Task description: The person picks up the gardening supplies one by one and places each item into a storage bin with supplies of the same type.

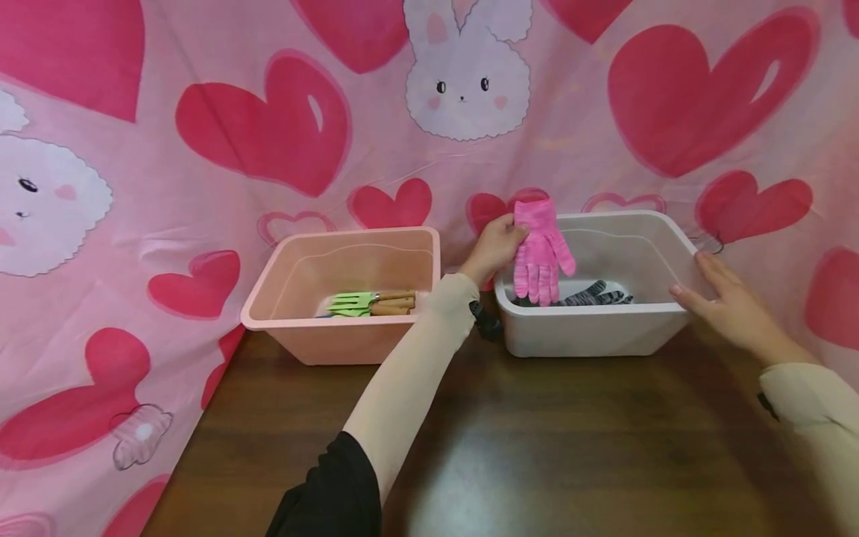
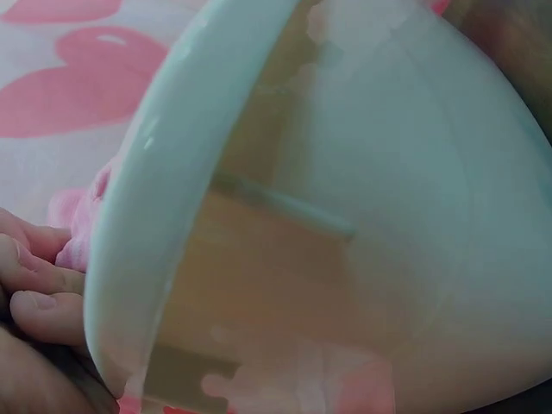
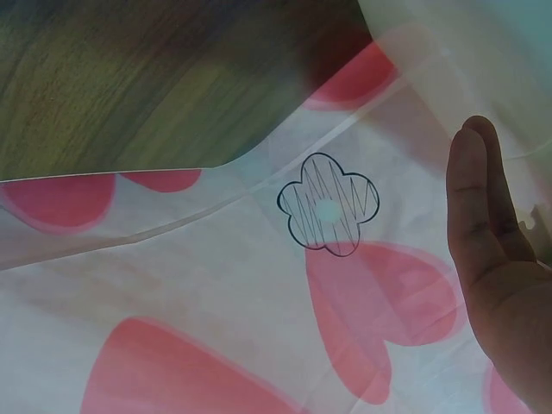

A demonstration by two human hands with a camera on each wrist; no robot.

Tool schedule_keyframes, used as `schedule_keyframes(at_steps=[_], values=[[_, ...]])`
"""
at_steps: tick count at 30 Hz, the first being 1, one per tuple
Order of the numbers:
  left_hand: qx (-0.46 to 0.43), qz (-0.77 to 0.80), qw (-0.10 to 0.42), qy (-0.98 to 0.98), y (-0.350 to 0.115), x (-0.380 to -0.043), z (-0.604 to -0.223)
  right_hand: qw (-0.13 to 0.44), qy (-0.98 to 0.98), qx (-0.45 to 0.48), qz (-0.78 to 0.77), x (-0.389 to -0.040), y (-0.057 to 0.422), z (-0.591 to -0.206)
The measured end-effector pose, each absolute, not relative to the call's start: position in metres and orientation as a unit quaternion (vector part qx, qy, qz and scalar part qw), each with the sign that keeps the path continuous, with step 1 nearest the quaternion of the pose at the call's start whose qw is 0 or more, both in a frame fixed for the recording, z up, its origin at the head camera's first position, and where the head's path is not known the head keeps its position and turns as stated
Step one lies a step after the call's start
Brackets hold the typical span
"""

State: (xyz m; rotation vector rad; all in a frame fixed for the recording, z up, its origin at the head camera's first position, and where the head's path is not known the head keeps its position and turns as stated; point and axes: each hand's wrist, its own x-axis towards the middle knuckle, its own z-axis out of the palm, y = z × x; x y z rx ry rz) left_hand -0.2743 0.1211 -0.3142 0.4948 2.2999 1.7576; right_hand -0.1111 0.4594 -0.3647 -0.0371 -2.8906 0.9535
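Observation:
My left hand (image 1: 498, 246) pinches a pink knitted glove (image 1: 539, 250) near its cuff. The glove hangs with its fingers downward over the left part of a pale grey plastic bin (image 1: 590, 332). Dark grey striped gloves (image 1: 593, 297) lie on the floor of that bin, partly hidden by its front wall. On the other side, my right hand (image 1: 728, 306) touches the bin's right end, its fingers straight along the outer wall in the right wrist view. The left wrist view shows the curled left fingers (image 2: 47, 315) and a bit of pink glove behind the bin's rim.
Left of the grey bin stands a peach bin (image 1: 349, 343) holding small garden tools (image 1: 376, 302) with green heads and wooden handles. Both bins are on a dark wooden table (image 1: 537, 447), against a pink cloth (image 1: 221, 186) with hearts and rabbits.

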Motion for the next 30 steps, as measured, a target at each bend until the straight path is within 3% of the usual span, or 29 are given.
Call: schedule_keyframes(at_steps=[5, 12, 18, 30], values=[[0.176, 0.584, 0.110, 0.785, 0.120, -0.277, -0.314, 0.044, -0.948, -0.016, 0.316, -0.112, 0.458, -0.362], [0.110, 0.570, 0.050, 0.813, 0.114, -0.280, -0.313, 0.047, -0.947, -0.014, 0.317, -0.111, 0.455, -0.361], [0.084, 0.568, 0.037, 0.818, 0.109, -0.280, -0.315, 0.053, -0.947, -0.007, 0.318, -0.108, 0.456, -0.359], [0.141, 0.545, 0.036, 0.826, 0.094, -0.253, -0.326, 0.029, -0.951, -0.025, 0.306, -0.107, 0.455, -0.359]])
